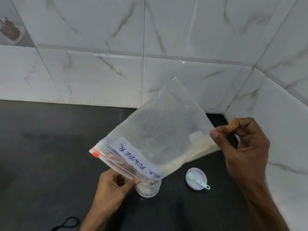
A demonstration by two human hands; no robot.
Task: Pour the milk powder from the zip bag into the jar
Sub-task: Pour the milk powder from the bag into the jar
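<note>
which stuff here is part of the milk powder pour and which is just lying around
In the job: zip bag, jar below it, left hand gripping the zip end, right hand pinching the bottom corner.
Lying about: lid, small spoon in it, black cord.

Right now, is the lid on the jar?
No, the lid lies on the counter right of the jar, with a spoon in it.

zip bag tilted above the jar, mouth corner down at the jar's opening, touching it I think. My left hand pinches that corner, left of the jar; right hand pinches the raised far corner. lid lies on the counter right of the jar, measuring spoon in it.
</note>
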